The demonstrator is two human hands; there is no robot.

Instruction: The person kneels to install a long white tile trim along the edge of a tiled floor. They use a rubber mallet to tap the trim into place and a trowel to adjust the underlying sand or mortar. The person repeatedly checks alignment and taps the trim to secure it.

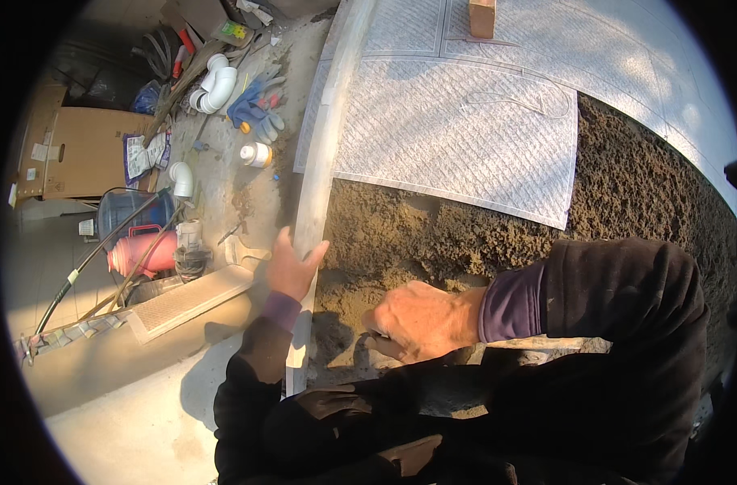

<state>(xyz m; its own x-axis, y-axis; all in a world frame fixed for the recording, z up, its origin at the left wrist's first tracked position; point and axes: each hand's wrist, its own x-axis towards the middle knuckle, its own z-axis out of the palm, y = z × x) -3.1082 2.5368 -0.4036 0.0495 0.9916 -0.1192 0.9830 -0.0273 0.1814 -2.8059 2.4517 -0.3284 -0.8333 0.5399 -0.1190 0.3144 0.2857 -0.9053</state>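
A long pale straight strip (pixel 316 190) runs from the far edge toward me, along the left border of a bed of damp brown sandy mortar (pixel 384 230). My left hand (pixel 291 271) rests over this strip, thumb and fingers spread to either side of it. On the mortar just to the right, my right hand (pixel 425 322) is closed with its fingers curled and its thumb pointing left. Whatever it may hold is hidden beneath the fingers. Beyond both hands, a grey textured tile (pixel 441 133) lies on the mortar, its near edge facing me.
More laid tiles (pixel 595 48) extend at the far right, with a wooden block (pixel 481 18) on them. On the left floor lie white pipe elbows (pixel 216 85), work gloves (pixel 257 109), a white bottle (pixel 256 154), a cardboard box (pixel 97 152), a pink jug (pixel 144 250) and a narrow tile piece (pixel 192 303).
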